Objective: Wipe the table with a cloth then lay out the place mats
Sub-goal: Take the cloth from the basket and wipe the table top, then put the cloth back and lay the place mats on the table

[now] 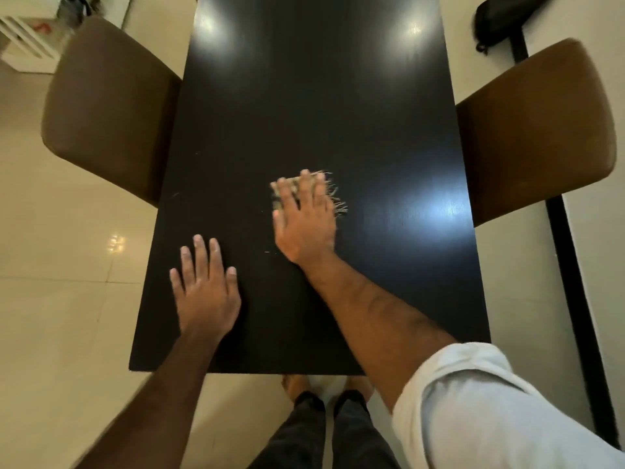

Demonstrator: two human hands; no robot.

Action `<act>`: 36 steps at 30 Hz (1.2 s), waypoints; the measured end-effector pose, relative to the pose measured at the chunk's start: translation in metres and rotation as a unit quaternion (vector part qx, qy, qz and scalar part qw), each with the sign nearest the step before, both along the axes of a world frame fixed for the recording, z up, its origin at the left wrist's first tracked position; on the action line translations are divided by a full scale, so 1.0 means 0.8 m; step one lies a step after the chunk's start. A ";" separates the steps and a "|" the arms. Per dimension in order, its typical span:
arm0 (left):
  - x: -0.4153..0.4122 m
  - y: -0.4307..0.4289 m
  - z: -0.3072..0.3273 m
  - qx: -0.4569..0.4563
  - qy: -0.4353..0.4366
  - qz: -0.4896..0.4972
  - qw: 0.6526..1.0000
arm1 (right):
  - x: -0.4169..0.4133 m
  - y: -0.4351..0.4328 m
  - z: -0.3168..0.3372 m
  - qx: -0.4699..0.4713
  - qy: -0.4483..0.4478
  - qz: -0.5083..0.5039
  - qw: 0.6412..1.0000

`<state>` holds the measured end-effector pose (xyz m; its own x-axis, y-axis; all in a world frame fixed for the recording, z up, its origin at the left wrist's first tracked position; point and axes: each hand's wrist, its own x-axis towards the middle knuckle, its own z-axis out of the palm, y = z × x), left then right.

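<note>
Beige frayed cloth [333,199] lies under the right hand [306,220], whose straight fingers [306,187] press it flat; the left hand [206,287] rests splayed on the black surface [304,96].

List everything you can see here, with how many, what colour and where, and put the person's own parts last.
table: 1, black, centre, running away from the person
cloth: 1, beige, frayed fringe, on the table under the right hand
chairs: 2, brown, one at each long side of the table
floor: cream tiles, all around
bag-like thing: 1, black, far right on the floor
shelf unit: 1, white, far left corner
left hand: flat on the table, near end
right hand: flat, pressing the cloth
sleeve: 1, white, right arm
legs: 2, dark trousers, below the near edge
</note>
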<state>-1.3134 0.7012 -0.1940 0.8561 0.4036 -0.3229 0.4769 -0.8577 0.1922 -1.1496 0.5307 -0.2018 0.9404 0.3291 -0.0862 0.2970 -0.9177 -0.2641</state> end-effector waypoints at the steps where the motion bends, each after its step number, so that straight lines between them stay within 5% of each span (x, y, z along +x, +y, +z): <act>1: -0.012 0.011 -0.003 0.001 -0.004 0.010 1.000 | -0.022 0.018 0.001 0.009 0.008 0.033 0.999; 9: -0.123 -0.035 -0.011 0.018 0.008 -0.044 0.999 | -0.246 -0.041 0.019 0.003 0.077 0.201 0.977; 22: -0.074 -0.380 -0.002 -0.022 0.042 -0.380 0.924 | -0.284 -0.426 0.001 -0.073 0.031 -0.029 0.996; 27: -0.034 -0.468 0.017 -0.021 0.078 -0.414 0.907 | -0.264 -0.541 0.010 -0.011 0.107 -0.125 0.986; 36: 0.012 -0.638 0.076 0.000 0.084 -0.462 0.883 | -0.247 -0.740 0.094 0.052 0.070 -0.269 0.959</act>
<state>-1.3036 0.1907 -0.1335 0.7599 -0.4426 -0.4761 -0.4055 -0.8952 0.1850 -1.3476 -0.0616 -0.1263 0.9579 -0.1871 -0.2178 -0.2579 -0.8943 -0.3658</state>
